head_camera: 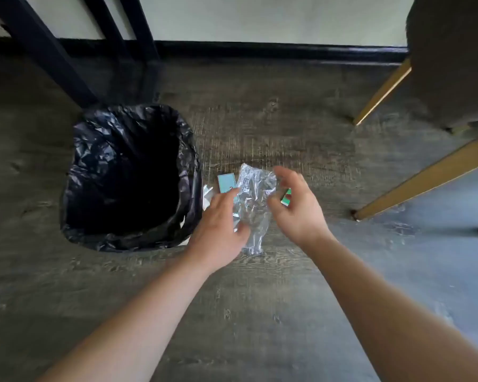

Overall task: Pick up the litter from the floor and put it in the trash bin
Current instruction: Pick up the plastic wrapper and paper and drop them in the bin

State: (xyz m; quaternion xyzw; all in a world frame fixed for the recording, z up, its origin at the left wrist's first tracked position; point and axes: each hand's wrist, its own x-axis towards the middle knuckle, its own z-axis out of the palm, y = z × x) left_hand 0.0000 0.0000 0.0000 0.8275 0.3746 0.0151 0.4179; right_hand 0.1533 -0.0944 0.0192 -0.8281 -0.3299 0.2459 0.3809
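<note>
Nothing binned yet
Left hand (218, 227) flat, right hand (295, 210) curled (hold unclear) over plastic wrap (255, 188) — beside trash bin (94, 139).

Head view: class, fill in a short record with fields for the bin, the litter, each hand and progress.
bin: black-lined, open, left of the litter.
litter: clear wrap, teal card, white scrap, green packet, all right of the bin.
left hand: fingers straight, at the wrap's left edge.
right hand: fingers curled over the packet; grip unclear.
progress: no litter visible in the bin.
</note>
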